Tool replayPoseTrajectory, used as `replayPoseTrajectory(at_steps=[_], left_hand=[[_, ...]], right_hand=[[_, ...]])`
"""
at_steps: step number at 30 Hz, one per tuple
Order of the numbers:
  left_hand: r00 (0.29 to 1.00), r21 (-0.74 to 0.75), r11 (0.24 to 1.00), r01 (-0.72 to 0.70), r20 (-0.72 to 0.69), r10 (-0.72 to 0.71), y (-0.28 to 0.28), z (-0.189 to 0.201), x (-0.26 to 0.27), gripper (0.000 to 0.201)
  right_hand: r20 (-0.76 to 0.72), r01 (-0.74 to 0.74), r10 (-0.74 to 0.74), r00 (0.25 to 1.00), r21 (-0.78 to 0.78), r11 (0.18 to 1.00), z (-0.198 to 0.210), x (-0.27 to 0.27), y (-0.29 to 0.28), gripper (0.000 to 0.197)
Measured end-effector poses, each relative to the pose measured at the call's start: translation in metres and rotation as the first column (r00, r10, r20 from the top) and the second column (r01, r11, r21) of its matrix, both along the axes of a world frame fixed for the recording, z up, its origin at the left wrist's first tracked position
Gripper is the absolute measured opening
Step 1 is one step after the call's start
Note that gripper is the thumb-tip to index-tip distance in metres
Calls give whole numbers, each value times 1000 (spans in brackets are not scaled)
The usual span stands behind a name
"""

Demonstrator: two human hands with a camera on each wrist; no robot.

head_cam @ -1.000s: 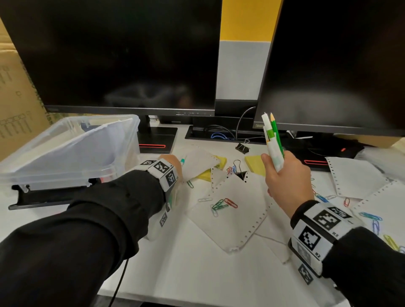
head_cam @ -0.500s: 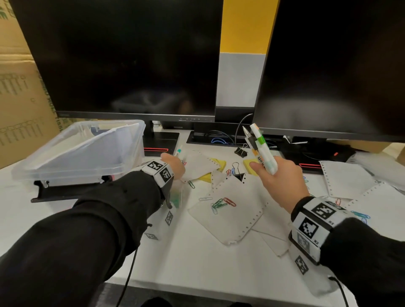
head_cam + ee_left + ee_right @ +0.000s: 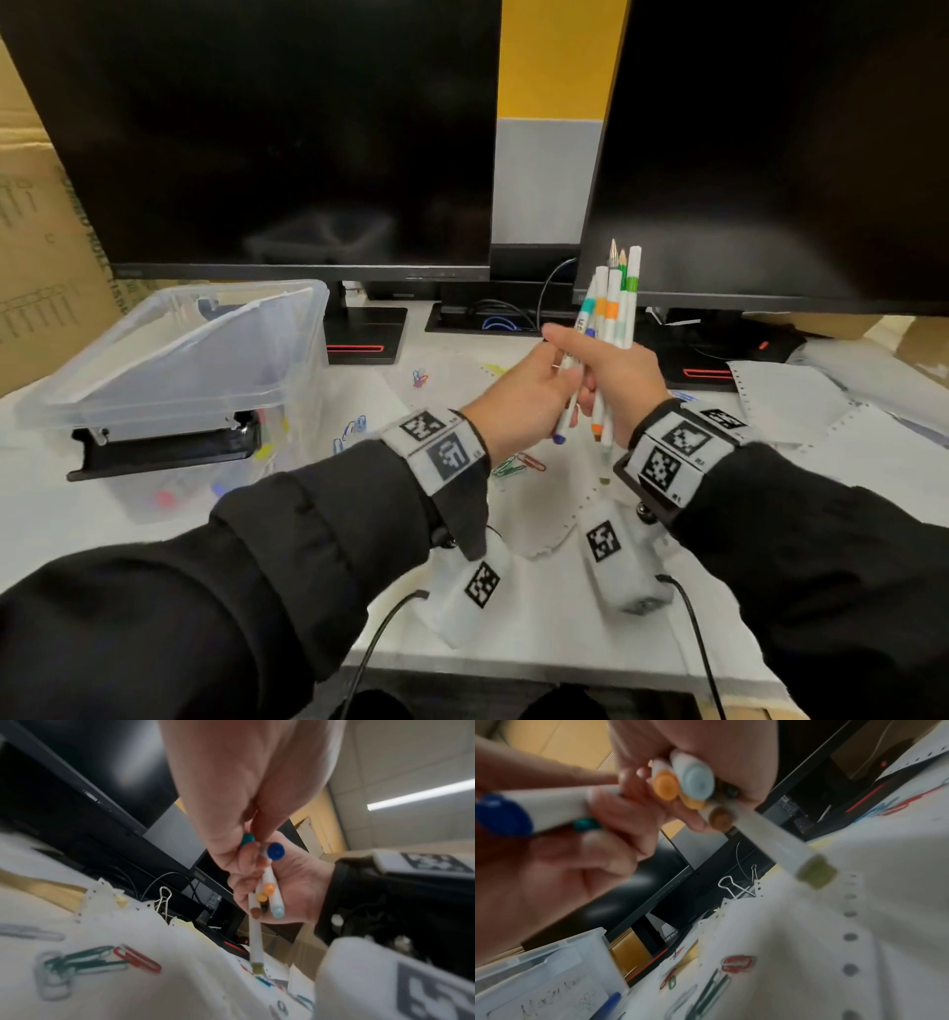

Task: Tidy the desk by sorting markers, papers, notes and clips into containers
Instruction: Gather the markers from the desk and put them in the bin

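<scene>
My two hands meet above the middle of the desk. My right hand grips a bundle of white markers that stands upright, with orange, green and teal bands. My left hand pinches a blue-ended marker and a teal-ended one right against that bundle. The right wrist view shows the orange end and the pale blue end of markers in my right hand, and one long marker sticking out lower. Paper sheets and coloured paper clips lie under the hands.
A clear plastic box stands at the left with a lid leaning in it; a label is on its side. Two dark monitors fill the back. More perforated paper lies at the right, a binder clip behind the sheets.
My left hand has left the desk beside the box and come right, carrying markers up to the bundle. My right hand has moved a little left to meet it.
</scene>
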State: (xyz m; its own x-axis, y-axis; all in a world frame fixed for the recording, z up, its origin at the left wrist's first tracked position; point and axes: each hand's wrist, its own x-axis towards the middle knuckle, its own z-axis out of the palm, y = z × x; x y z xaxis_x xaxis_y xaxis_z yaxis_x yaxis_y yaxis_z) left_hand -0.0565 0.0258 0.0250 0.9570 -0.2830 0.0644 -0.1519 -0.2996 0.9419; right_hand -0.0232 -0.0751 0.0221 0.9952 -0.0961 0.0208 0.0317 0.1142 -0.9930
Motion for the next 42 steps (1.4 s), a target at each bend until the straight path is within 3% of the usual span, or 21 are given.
replayPoseTrajectory(at_steps=[3, 5, 7, 11, 16, 18, 23, 27, 31, 36, 39, 40, 42], left_hand=[[999, 40, 998, -46, 3, 46, -1, -10, 3, 35], [992, -47, 998, -52, -121, 46, -1, -15, 7, 46], [952, -153, 987, -47, -306, -2, 0, -16, 9, 54], [813, -384, 923, -36, -548, -196, 4, -13, 12, 19], [735, -444, 887, -126, -642, -218, 12, -23, 17, 31], [731, -484, 865, -128, -636, -248, 12, -23, 16, 16], [805, -538, 828, -157, -556, -208, 9, -15, 20, 35], [825, -489, 867, -93, -526, -208, 7, -16, 17, 35], [816, -468, 879, -93, -542, -202, 9, -16, 14, 35], [741, -305, 952, -30, -646, -184, 15, -8, 11, 15], [721, -244, 969, -45, -679, -137, 18, -4, 11, 8], [732, -251, 966, -65, -670, -125, 18, -3, 11, 13], [764, -279, 954, -110, -638, -99, 19, -6, 14, 42]], right_hand=[[-43, 63, -63, 997, -7, 998, -4, 6, -1, 19], [-46, 80, -80, 996, 0, 997, -2, 9, -1, 11], [-27, 78, -78, 997, 10, 997, 0, 12, 1, 15], [-28, 36, -35, 999, 24, 999, 0, 14, 8, 22], [6, 33, -33, 999, 108, 994, 0, 12, 11, 7], [12, 26, -28, 1000, 128, 991, 0, 12, 12, 5], [4, -80, 80, 997, 127, 989, -3, 7, 14, 12], [-8, -167, 170, 985, 155, 974, -5, 3, 14, 11], [-23, -190, 198, 980, 192, 963, -5, 2, 14, 9], [-14, -176, 184, 983, 237, 955, -6, -2, 19, 21], [12, -227, 228, 974, 162, 960, -7, -6, 17, 20], [19, -247, 247, 969, 116, 962, -8, -8, 16, 17], [28, -274, 273, 962, 44, 961, -10, -12, 15, 14]])
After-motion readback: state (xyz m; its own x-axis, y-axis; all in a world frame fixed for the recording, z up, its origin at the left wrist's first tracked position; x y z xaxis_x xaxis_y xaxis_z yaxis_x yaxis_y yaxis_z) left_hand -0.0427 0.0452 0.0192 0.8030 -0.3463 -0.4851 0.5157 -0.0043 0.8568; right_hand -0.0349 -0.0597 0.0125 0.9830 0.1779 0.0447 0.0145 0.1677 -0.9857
